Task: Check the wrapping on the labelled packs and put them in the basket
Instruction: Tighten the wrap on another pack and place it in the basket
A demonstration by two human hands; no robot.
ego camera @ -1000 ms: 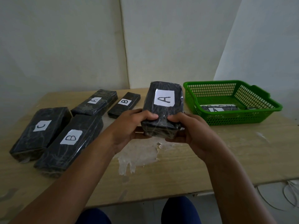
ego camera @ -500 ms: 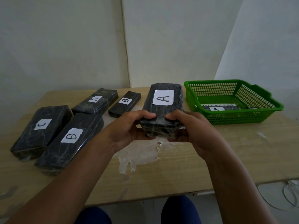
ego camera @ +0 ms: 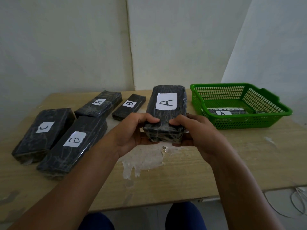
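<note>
A black film-wrapped pack labelled A [ego camera: 167, 110] is held above the table's middle, its near end gripped by both hands. My left hand [ego camera: 132, 131] holds its left corner, thumb on top. My right hand [ego camera: 196, 131] holds the right corner the same way. A green plastic basket [ego camera: 232, 123] stands to the right with a pack labelled A [ego camera: 222, 112] lying inside. On the left lie a pack C [ego camera: 43, 131], a large pack B [ego camera: 73, 143], another pack A [ego camera: 99, 103] and a small pack B [ego camera: 128, 106].
The wooden table [ego camera: 216, 163] has a patch of peeled white surface [ego camera: 142, 158] below my hands. White walls stand close behind. Loose white cables [ego camera: 297, 200] hang off the right front edge. My knees show under the front edge.
The held pack A has tipped flatter, its label facing more upward, and both hands have shifted slightly with it. The other packs and basket have not moved.
</note>
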